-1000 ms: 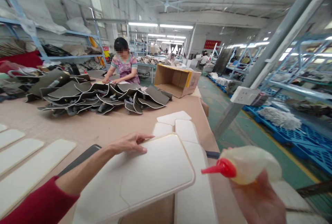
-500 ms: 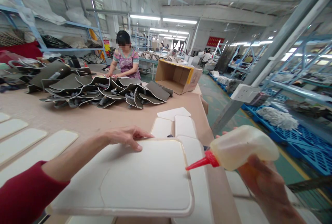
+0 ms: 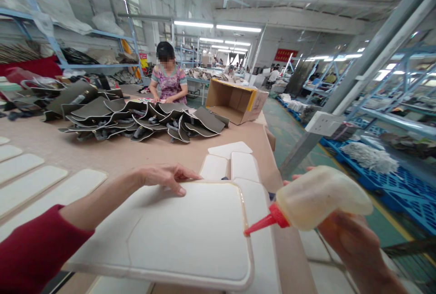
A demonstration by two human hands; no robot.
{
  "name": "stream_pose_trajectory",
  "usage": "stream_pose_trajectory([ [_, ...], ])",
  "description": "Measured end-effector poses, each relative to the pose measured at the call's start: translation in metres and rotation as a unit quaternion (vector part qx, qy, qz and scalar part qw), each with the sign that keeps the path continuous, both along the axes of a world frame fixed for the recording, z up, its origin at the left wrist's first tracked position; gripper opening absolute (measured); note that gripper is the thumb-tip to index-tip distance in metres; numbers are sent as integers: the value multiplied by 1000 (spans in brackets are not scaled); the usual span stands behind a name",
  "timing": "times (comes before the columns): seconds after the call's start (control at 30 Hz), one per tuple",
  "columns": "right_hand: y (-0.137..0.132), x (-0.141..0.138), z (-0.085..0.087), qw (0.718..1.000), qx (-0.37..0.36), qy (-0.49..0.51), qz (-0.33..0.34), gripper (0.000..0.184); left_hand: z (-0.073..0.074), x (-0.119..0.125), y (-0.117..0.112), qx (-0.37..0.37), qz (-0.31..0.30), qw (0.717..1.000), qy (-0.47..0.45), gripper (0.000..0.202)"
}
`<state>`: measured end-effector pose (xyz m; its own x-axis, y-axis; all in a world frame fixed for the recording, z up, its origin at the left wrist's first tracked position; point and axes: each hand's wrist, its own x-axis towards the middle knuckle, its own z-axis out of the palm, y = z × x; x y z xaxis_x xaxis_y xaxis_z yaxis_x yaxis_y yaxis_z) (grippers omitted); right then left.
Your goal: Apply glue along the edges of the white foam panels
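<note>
My left hand (image 3: 168, 178) grips the far edge of a large white panel (image 3: 190, 226) with rounded corners, thumb on top and fingertips partly hidden past the edge. A faint line crosses the panel's left part. In my right hand (image 3: 347, 230) is a squeeze bottle (image 3: 316, 196) of pale yellowish glue, tilted with its red nozzle (image 3: 262, 222) pointing left and down. The nozzle tip touches the panel's right rim. A shiny glue line (image 3: 242, 198) runs along that rim above the tip. More white panels (image 3: 243, 165) lie beneath and behind the held one.
White panels (image 3: 32, 191) lie in a row at left. Dark grey-green bag pieces (image 3: 146, 119) are heaped across the table (image 3: 150, 155). Behind them a co-worker (image 3: 168, 78) handles something. An open cardboard box (image 3: 235, 103) stands by the right edge, near a slanted metal post (image 3: 340, 89).
The nozzle has moved down the panel's right rim towards me, and the glue line behind it is longer. My left hand keeps its hold in about the same place.
</note>
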<state>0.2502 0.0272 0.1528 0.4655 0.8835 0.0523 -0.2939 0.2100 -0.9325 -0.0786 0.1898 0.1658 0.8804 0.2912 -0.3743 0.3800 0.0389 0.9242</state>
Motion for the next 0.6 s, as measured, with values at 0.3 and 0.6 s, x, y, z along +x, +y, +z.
stream_pose_trajectory([
  [0.3, -5, -8, 9, 998, -17, 61, -5, 90, -5, -5, 2, -19, 22, 1000, 0, 57],
  [0.6, -10, -6, 4, 997, -17, 69, -6, 81, -10, -7, 3, -45, 45, 998, -23, 59],
])
